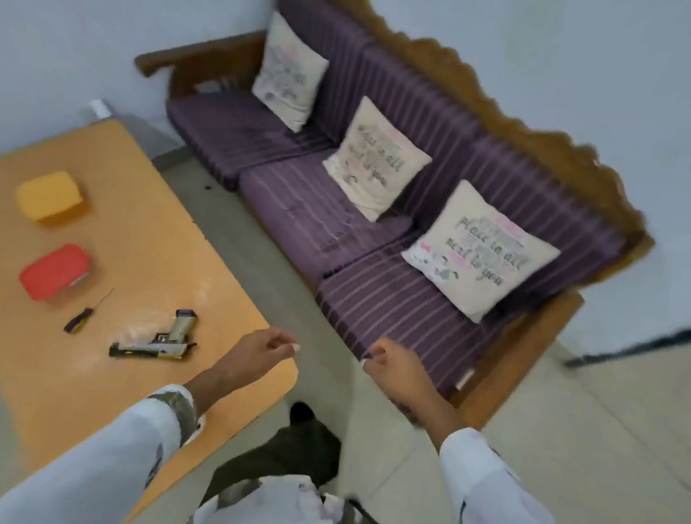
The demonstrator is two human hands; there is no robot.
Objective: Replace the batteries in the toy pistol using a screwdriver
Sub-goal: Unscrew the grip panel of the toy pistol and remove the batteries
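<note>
The toy pistol, silver and black, lies on its side on the orange table near the table's right edge. A small screwdriver with a dark handle lies just left of it. My left hand hovers over the table's right corner, right of the pistol, with loosely curled fingers and nothing in it. My right hand hangs over the floor in front of the sofa, fingers also loosely curled and holding nothing. Neither hand touches the pistol or the screwdriver.
A red box and a yellow box sit farther back on the table. A purple striped sofa with three cushions stands to the right across a strip of tiled floor. My dark shoe shows below.
</note>
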